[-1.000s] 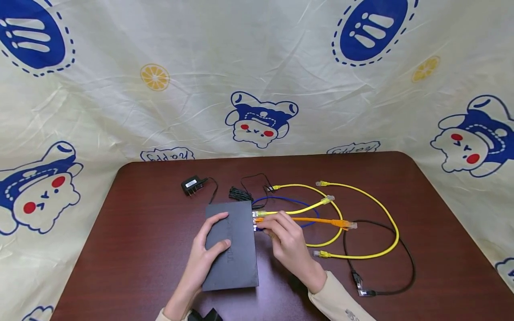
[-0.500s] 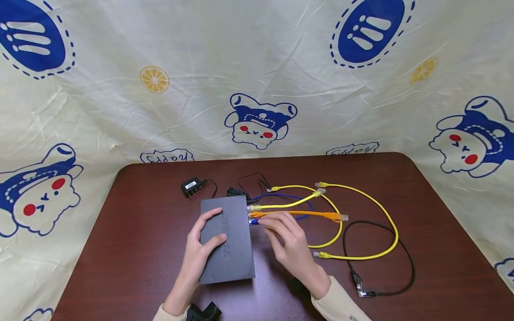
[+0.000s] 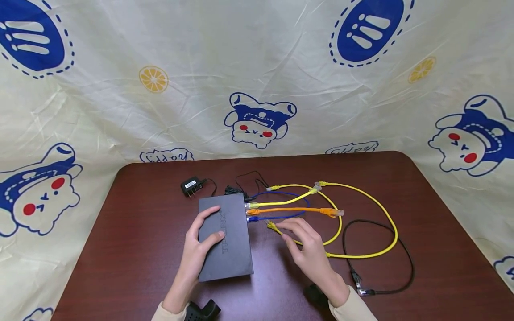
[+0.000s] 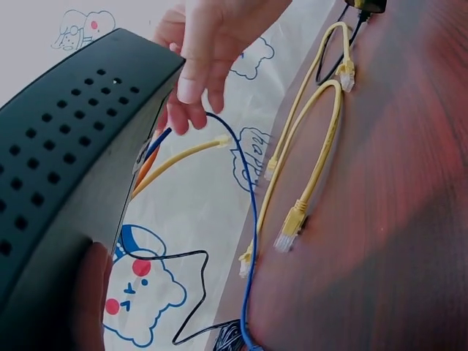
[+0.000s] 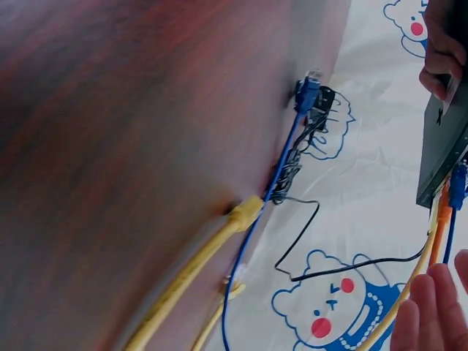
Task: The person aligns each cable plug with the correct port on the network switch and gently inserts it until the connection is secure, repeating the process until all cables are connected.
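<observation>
Box (image 3: 237, 243), flat, dark, matte, vented on one face: gripped by my left hand (image 3: 198, 238), over the glossy red-brown table (image 3: 140, 232). At its side, smooth and round: yellow cable (image 3: 285, 204), orange cable (image 3: 291, 209), blue cable (image 3: 277, 217). My right hand (image 3: 308, 249): fingers released, nothing held, just beside a yellow plug (image 3: 273, 226), clear-tipped. Handling, as I judge it: brace the box firmly; line each plug up square, never forcing.

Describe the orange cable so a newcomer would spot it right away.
Over the reddish-brown table is a dark gray network switch. From its right edge in the head view, the orange Ethernet cable runs between a yellow Ethernet cable and a blue Ethernet cable. It is the only orange one in sight.
</observation>
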Demonstrator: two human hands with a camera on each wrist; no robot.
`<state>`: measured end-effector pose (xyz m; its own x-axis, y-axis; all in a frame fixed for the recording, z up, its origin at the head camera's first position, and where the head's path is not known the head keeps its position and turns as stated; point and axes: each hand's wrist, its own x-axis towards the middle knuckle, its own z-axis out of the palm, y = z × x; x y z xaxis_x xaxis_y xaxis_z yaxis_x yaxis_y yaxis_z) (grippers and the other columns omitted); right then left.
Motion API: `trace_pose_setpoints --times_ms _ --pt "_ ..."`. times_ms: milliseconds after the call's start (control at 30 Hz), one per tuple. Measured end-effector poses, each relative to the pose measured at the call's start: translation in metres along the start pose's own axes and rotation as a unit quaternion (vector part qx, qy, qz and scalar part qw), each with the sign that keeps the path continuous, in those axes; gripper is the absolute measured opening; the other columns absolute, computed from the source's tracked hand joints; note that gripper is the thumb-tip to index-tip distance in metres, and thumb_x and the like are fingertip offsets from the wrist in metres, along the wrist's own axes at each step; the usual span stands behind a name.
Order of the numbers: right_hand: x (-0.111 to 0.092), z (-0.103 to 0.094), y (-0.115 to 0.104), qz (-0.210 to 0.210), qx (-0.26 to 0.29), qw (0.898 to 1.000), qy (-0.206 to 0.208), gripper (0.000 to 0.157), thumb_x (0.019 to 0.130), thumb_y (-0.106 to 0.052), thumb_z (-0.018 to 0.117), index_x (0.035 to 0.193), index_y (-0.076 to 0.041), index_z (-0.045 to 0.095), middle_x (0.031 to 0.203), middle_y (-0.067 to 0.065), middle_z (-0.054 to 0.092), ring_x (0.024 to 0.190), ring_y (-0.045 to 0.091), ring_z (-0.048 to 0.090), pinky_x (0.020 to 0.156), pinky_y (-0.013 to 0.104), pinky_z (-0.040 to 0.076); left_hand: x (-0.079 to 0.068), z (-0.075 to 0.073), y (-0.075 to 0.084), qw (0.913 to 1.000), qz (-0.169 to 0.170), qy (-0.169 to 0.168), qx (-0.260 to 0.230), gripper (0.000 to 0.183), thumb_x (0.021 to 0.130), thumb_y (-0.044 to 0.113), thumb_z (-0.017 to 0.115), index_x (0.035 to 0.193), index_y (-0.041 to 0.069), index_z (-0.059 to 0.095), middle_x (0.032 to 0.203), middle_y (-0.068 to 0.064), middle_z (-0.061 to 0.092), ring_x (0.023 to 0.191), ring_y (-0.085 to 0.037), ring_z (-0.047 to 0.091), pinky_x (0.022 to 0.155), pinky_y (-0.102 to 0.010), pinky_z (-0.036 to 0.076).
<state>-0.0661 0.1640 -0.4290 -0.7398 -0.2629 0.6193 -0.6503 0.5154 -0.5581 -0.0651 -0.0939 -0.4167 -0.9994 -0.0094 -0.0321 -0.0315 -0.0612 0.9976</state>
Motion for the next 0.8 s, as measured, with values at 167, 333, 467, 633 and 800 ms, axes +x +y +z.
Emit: trace_pose_setpoints --times_ms 167,333,467,633,800 --pt "-0.005 0.000 0.005 0.014 -0.021 1.000 0.002 0.044 0.069 0.020 0.073 0.106 -0.003 0.067 0.104 0.001 0.063 0.094 0.017 0.059 0.075 0.032 0.050 -0.001 0.001 -0.001 1.0000 -0.005 0.004 -0.004 0.049 0.085 0.005 0.064 0.130 0.024 0.057 0.125 -0.006 0.050 0.107 -0.024 0.047 0.085 -0.044 0.038" --pt "-0.010 0.003 0.008 0.050 -0.041 0.998 -0.014 0.043 0.070 0.016 0.075 0.107 -0.003 0.066 0.103 0.003 0.062 0.093 0.019 0.060 0.074 0.034 0.051 -0.001 0.001 -0.002 1.0000 -0.003 0.004 -0.006 0.049 0.085 0.005 0.063 0.130 0.023 0.057 0.125 -0.006 0.049 0.106 -0.024 0.047 0.085 -0.043 0.037" --pt "-0.014 0.007 0.012 0.089 -0.038 0.995 -0.034 0.041 0.071 0.016 0.075 0.107 -0.001 0.065 0.103 0.006 0.061 0.092 0.025 0.062 0.069 0.036 0.053 -0.001 0.002 -0.002 1.0000 -0.001 0.004 -0.007 0.049 0.085 0.004 0.064 0.130 0.023 0.056 0.125 -0.005 0.049 0.107 -0.023 0.047 0.086 -0.043 0.037" --pt "-0.019 0.011 0.015 0.147 -0.022 0.987 -0.065 0.040 0.073 0.016 0.072 0.109 0.000 0.064 0.106 0.009 0.059 0.092 0.028 0.062 0.066 0.027 0.052 -0.002 0.002 -0.003 0.9999 -0.003 0.009 -0.005 0.050 0.085 0.004 0.064 0.130 0.023 0.057 0.125 -0.005 0.049 0.107 -0.023 0.047 0.087 -0.043 0.036" --pt "-0.022 0.012 0.016 0.193 -0.010 0.977 -0.093 0.039 0.076 0.014 0.071 0.112 0.000 0.063 0.108 0.009 0.056 0.097 0.027 0.060 0.068 0.027 0.053 -0.003 0.002 -0.004 0.9999 -0.006 0.013 -0.002 0.050 0.084 0.004 0.064 0.130 0.023 0.057 0.126 -0.005 0.050 0.107 -0.022 0.046 0.087 -0.043 0.036"
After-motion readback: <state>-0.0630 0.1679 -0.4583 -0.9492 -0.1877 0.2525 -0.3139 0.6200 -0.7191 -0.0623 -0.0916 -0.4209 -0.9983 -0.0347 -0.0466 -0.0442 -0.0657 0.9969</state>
